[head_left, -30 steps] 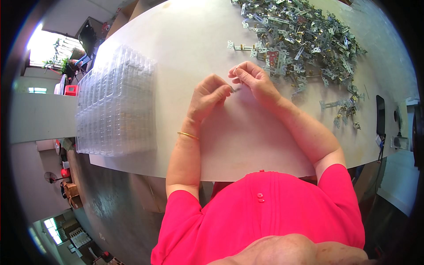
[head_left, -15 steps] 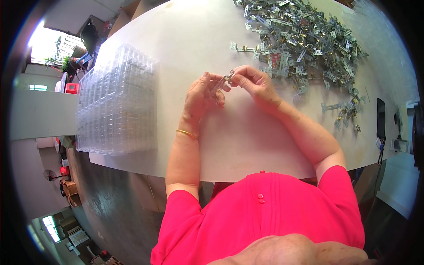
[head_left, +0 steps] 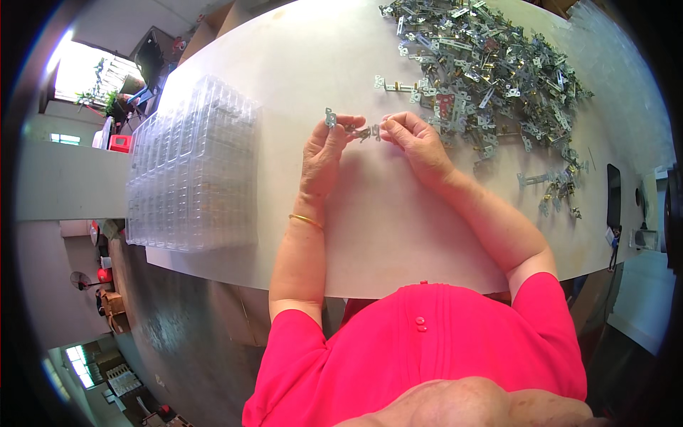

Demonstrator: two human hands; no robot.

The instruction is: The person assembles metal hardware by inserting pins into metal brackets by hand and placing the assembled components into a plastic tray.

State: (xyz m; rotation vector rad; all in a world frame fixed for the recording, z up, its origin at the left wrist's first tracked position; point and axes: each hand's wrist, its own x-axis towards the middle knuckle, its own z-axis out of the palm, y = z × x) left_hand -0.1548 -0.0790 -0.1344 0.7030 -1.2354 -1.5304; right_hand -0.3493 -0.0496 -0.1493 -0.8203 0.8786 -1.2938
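Observation:
My left hand [head_left: 322, 160] is closed around a small silver metal bracket [head_left: 330, 117], whose flat plate with holes sticks up past the thumb. Out of the same hand, toward the right, juts a darker metal end [head_left: 366, 133]; I cannot tell whether it belongs to the same piece. My right hand [head_left: 421, 144] meets it there, thumb and fingers pinched together at its tip. To the right and beyond the hands spreads a big heap of similar metal brackets [head_left: 491, 71], some with brass-coloured parts. A single long bracket [head_left: 395, 86] lies at the heap's left edge.
Stacked clear plastic trays [head_left: 192, 171] stand on the left of the pale table [head_left: 299, 57]. A smaller cluster of brackets [head_left: 558, 188] lies to the right, near a dark phone-like slab [head_left: 613, 193]. Clear plastic sheeting [head_left: 619, 78] covers the far right.
The bracket has turned in my hands: its plate now points up above my left thumb. My right hand has shifted slightly right and down, and the hands are a little farther apart.

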